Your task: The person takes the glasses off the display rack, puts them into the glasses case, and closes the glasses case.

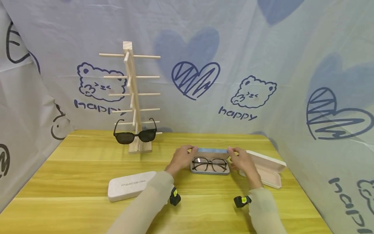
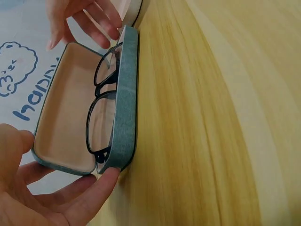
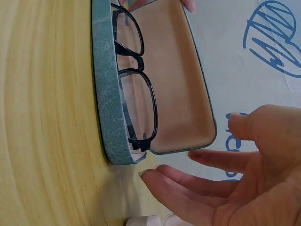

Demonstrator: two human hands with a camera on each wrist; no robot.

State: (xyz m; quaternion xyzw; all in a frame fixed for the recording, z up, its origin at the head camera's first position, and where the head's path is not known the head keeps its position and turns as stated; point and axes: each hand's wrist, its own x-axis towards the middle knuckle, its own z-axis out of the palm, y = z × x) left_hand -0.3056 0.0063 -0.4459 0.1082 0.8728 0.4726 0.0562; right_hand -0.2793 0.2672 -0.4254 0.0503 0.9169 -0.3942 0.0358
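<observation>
In the head view, an open blue-grey glasses case (image 1: 210,173) lies on the table with its pink-lined lid (image 3: 174,80) raised. Black-framed eyeglasses (image 1: 208,165) rest inside, lenses facing out. My left hand (image 1: 183,158) holds the case at its left end: the thumb is on the lid's corner, and a fingertip is at the base's end. At the opposite end is my right hand (image 1: 243,161), its fingers spread and relaxed. In the right wrist view, one of its fingertips (image 3: 195,154) is right at the lid's edge, the thumb standing apart.
A wooden display stand (image 1: 140,148) with several pegs holds black sunglasses (image 1: 135,136) low down. Front left lies a closed white glasses case (image 1: 131,186) with lettering. Behind my right hand sits an open white case (image 1: 274,178). A printed cloth (image 1: 195,123) hangs behind the table.
</observation>
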